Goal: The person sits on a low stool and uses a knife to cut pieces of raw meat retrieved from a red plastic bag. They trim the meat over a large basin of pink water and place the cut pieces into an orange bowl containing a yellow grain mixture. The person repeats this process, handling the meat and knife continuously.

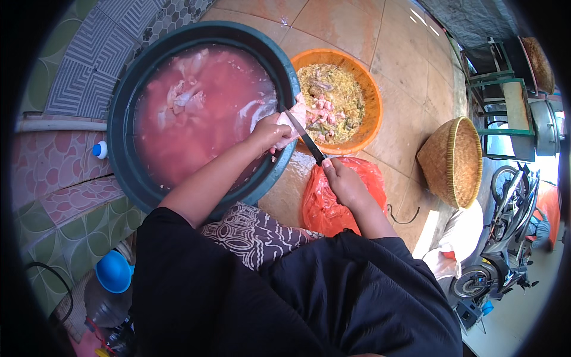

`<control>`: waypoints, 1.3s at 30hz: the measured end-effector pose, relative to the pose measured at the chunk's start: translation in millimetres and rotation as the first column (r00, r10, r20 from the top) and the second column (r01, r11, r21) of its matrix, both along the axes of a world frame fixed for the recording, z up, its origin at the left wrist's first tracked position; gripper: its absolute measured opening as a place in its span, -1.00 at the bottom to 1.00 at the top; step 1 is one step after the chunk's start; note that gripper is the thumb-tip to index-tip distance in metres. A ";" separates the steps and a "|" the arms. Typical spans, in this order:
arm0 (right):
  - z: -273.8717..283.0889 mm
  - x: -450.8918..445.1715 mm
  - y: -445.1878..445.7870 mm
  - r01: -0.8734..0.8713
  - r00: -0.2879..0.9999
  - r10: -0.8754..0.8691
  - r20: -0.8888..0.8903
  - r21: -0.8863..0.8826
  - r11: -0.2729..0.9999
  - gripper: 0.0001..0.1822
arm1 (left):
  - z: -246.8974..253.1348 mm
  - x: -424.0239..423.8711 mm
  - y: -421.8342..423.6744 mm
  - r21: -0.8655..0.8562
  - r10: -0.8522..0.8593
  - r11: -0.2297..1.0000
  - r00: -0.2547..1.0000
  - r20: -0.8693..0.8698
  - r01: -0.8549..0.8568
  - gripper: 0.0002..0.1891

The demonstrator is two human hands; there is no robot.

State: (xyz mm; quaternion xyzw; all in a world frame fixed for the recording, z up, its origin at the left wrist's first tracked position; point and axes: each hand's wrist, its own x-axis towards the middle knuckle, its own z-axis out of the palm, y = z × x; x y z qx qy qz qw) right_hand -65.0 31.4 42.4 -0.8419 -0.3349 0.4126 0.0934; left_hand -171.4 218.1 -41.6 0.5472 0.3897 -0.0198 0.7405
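Note:
My left hand (270, 132) grips a piece of raw poultry (294, 117) over the right rim of a large dark green tub (290, 76). In my right hand (341, 178) is a black-handled knife (304, 135), its blade against or just over that piece; actual contact cannot be told. Reddish water fills the tub, with several raw poultry pieces (185, 100) in it. To the tub's right stands an orange plastic basin (372, 96) of yellowish food scraps (352, 82), with small pink meat bits (322, 111) on top. A red plastic bag (323, 201) lies below my right hand.
A woven bamboo basket (450, 163) lies tipped on the tiled floor at the right. Farther right are a green metal frame (499, 105), a metal pot (545, 127) and a motorcycle (506, 218). A blue bowl (113, 271) is at lower left, a blue-capped white bottle (100, 150) beside the tub.

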 end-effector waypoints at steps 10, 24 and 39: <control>-22.7 2.0 57.8 0.071 0.996 -0.064 -0.063 0.105 0.992 -0.47 | -10.6 -1.8 -6.7 0.098 0.026 0.995 0.998 0.051 -0.031 -0.70; -7.4 -14.5 -14.4 0.070 0.997 -0.068 -0.032 0.094 0.993 -0.53 | -5.9 -8.8 -6.7 -0.118 0.046 0.992 0.997 0.057 -0.039 -0.57; -24.8 1.2 53.2 0.241 0.897 -0.202 -0.394 0.054 0.969 -0.46 | -7.2 -11.8 -13.3 0.059 0.046 0.997 0.996 0.083 -0.051 -0.55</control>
